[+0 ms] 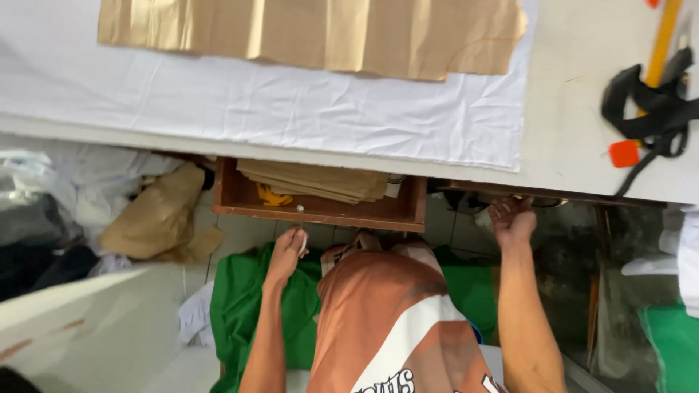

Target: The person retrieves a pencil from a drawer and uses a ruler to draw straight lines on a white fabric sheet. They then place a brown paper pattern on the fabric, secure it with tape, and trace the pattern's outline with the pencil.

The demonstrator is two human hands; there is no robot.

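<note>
My left hand (pixel 286 249) hangs just below the front of an open wooden drawer (pixel 320 211), pinching a small white piece, maybe chalk. The drawer holds a stack of brown paper sheets (pixel 313 179) and a small yellow item (pixel 273 196). My right hand (pixel 512 217) reaches up under the table edge at a second dark drawer front (pixel 510 193), fingers curled on it. On the table above lies white fabric (pixel 291 102) with a tan paper pattern (pixel 313 33) on top.
Black-handled scissors (pixel 652 109) and a yellow ruler (pixel 664 40) lie at the table's right. Green cloth (pixel 247 313) sits on the floor below me. Crumpled brown paper (pixel 156 215) and white cloth are heaped at left under the table.
</note>
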